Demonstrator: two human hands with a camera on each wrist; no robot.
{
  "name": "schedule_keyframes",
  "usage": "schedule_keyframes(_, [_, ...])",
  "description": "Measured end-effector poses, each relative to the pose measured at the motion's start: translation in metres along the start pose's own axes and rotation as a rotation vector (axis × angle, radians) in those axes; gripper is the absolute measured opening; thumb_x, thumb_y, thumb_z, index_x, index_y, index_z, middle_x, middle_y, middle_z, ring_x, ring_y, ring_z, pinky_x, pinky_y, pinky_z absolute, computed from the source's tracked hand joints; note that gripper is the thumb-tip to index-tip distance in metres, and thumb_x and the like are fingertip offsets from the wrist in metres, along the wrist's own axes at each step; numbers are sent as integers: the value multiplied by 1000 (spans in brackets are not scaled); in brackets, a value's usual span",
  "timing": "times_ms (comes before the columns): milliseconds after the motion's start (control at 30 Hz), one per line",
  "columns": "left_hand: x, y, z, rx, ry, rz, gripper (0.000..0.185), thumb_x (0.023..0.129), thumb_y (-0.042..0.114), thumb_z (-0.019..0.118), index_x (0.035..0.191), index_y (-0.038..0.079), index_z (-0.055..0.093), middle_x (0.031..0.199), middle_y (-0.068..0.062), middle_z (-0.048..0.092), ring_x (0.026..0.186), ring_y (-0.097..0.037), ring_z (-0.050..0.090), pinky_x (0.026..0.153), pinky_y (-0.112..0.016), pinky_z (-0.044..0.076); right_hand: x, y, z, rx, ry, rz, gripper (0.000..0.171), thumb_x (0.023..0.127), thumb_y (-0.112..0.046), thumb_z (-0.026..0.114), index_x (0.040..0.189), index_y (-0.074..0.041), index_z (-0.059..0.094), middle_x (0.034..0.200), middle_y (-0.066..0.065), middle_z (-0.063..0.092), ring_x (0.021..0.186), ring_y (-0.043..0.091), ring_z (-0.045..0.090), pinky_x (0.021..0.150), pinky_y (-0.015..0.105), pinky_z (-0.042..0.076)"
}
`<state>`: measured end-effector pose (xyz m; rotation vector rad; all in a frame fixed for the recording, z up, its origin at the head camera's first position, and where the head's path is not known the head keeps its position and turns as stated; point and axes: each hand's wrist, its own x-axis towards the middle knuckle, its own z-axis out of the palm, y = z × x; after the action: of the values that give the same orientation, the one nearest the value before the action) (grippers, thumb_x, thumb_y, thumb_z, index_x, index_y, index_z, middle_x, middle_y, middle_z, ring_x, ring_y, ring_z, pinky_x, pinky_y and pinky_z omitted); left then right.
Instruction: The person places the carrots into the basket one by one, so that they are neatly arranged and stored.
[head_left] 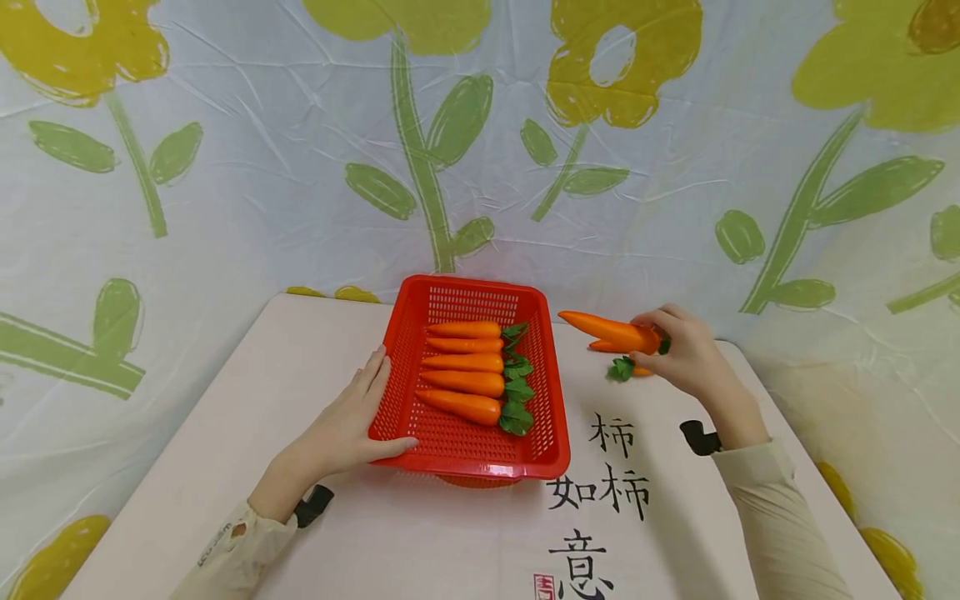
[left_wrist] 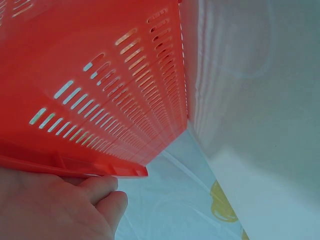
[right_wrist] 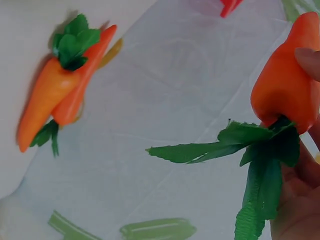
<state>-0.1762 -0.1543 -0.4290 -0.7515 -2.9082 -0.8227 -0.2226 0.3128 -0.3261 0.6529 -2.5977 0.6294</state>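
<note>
A red slotted basket (head_left: 557, 392) stands mid-table with several orange carrots (head_left: 465, 384) lying side by side in it, leaves to the right. My left hand (head_left: 358, 417) rests flat against its left wall, thumb along the near corner; in the left wrist view the left hand's fingertips (left_wrist: 107, 192) sit under the basket's rim (left_wrist: 75, 167). Right of the basket, my right hand (head_left: 686, 354) grips a carrot (head_left: 611, 331) by its thick end, tip pointing left, above the table. The right wrist view shows this carrot (right_wrist: 285, 90) and its green leaves (right_wrist: 250, 150). Two more carrots (right_wrist: 55, 95) lie below.
The pale table (head_left: 225, 467) carries black calligraphy (head_left: 600, 492) near its front right. A cloth with yellow flowers and green leaves (head_left: 420, 167) hangs behind and around the table. The loose carrots (head_left: 626, 368) lie near the table's far right edge.
</note>
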Motion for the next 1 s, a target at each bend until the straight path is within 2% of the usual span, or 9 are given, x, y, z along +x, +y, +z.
schedule_keyframes(200, [0,1,-2,-4,-4,-1,125,78,72,66,157,-3,5,166,-13,-3,151,-32,10,118,-51,21,6,-19,0,35,11,-73,36,71,4,84,103,-4,70,92,3,60,78,16,53,66,23,45])
schedule_keyframes(433, [1,1,-3,0,-7,2,125,78,72,66,157,-3,4,166,-13,-3,151,-32,10,118,-51,21,15,-46,3,46,-26,-128,33,73,2,84,102,-5,70,91,2,59,77,15,55,63,30,49])
schedule_keyframes(733, [2,-1,-3,-9,3,17,124,79,73,64,158,-2,4,166,-11,-3,151,-29,8,119,-50,19,29,-74,16,38,-111,-205,29,75,-3,81,102,-6,69,89,0,59,76,14,54,62,31,49])
schedule_keyframes(1000, [2,-1,-3,-4,-2,9,125,79,72,65,157,-2,4,166,-12,-3,151,-31,10,119,-51,20,37,-99,34,32,-215,-218,32,79,-14,82,106,-7,68,93,-1,58,78,16,53,66,30,48])
